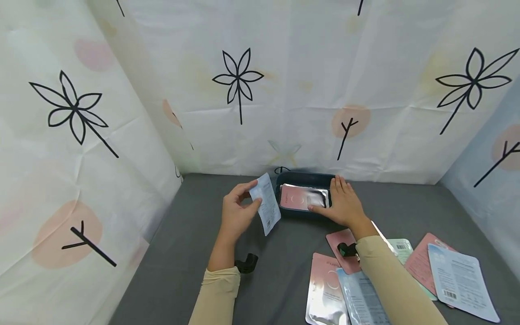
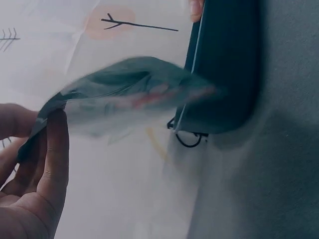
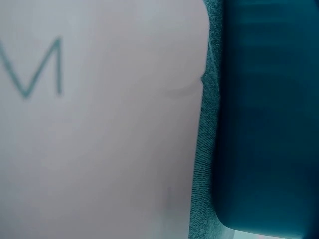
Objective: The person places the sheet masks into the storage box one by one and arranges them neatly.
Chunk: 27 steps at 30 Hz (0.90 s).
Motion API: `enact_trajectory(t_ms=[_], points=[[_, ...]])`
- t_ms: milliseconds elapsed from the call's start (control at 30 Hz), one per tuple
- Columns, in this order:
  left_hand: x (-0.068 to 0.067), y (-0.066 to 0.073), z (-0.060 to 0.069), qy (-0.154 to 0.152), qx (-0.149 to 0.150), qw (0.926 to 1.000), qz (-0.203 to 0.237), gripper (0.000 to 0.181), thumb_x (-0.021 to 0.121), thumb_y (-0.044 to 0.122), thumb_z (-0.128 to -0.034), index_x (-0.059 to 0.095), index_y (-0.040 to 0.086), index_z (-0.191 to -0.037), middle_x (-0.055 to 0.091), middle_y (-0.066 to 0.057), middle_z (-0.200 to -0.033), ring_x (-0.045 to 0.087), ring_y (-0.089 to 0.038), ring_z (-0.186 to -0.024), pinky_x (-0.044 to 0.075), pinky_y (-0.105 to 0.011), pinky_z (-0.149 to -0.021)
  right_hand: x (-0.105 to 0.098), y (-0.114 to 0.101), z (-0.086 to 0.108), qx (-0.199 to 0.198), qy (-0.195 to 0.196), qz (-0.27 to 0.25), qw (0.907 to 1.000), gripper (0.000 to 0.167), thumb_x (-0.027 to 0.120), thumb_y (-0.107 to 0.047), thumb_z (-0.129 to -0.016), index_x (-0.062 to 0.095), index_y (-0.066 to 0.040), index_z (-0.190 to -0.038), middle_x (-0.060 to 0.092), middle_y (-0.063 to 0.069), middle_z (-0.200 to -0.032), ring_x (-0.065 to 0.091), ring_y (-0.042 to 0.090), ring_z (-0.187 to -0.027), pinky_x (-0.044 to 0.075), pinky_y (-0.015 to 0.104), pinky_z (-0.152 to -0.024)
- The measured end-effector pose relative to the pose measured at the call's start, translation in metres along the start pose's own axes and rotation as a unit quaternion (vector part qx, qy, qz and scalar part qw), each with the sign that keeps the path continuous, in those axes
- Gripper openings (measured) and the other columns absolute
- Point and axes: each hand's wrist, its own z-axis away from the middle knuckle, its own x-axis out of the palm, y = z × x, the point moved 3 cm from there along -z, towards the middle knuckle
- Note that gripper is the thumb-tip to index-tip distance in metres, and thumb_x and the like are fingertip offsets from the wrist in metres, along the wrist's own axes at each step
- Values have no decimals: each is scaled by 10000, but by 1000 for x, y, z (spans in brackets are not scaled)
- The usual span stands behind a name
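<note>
In the head view my left hand (image 1: 237,212) pinches a light blue packet (image 1: 266,205) by its left edge, holding it upright just left of the dark bin (image 1: 306,179). The left wrist view shows the same packet (image 2: 134,99), blurred, between thumb and fingers of my left hand (image 2: 42,169), beside the bin (image 2: 227,64). A pink and silver packet (image 1: 298,197) lies inside the bin. My right hand (image 1: 345,203) rests on the bin's right end, fingers straight over the rim and thumb toward that packet. The right wrist view shows the bin's side (image 3: 269,124).
Pink packets (image 1: 327,289), (image 1: 343,243) and a blue packet (image 1: 365,298) lie beneath and beside my right forearm. Farther right are a green packet (image 1: 402,248), a pink one (image 1: 420,262) and a blue one (image 1: 463,280). A patterned cloth (image 1: 300,99) hangs behind the grey surface (image 1: 195,230).
</note>
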Motion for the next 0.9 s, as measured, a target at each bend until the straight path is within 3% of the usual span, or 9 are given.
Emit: enact_trajectory(t_ms=[200,333,533,633,900], points=[[-6,-5,0,242,-66,9997,69,437,721,-119,-925,703,-16,-1350,686,-224,-1274,655,-453,-1079,573,-166,-669,3,1,-1,18,-70,-7,10000,1348,509,-896,-874,89,123,-1650,10,297,-1759,13,465,-1650,19,605,-1334],[-9,-4,1,229,-246,9992,204,444,718,-120,-927,708,8,-1352,682,-206,-1295,657,-413,-1098,587,-176,-688,2,2,-1,14,-71,-4,10000,1352,518,-892,-873,79,125,-1648,6,298,-1758,14,471,-1648,15,612,-1331],[-7,-1,2,-137,-315,9993,124,450,726,-113,-916,724,39,-1340,690,-176,-1292,664,-332,-1080,585,-194,-691,3,4,-2,3,-89,49,9999,1358,509,-900,-871,76,126,-1648,7,301,-1756,17,472,-1647,16,612,-1331],[-4,0,2,-416,-256,9988,21,450,726,-116,-911,729,49,-1329,699,-148,-1287,670,-307,-1063,596,-211,-760,2,3,-2,20,-86,62,9999,1358,509,-899,-872,77,129,-1647,10,304,-1756,18,474,-1646,17,611,-1332],[8,-10,4,-744,-432,9963,-42,435,719,-89,-933,727,72,-1337,708,-117,-1304,664,-273,-1083,603,-214,-734,0,2,-1,39,-119,15,9999,1356,513,-894,-874,71,130,-1645,4,304,-1755,12,474,-1646,12,612,-1331]])
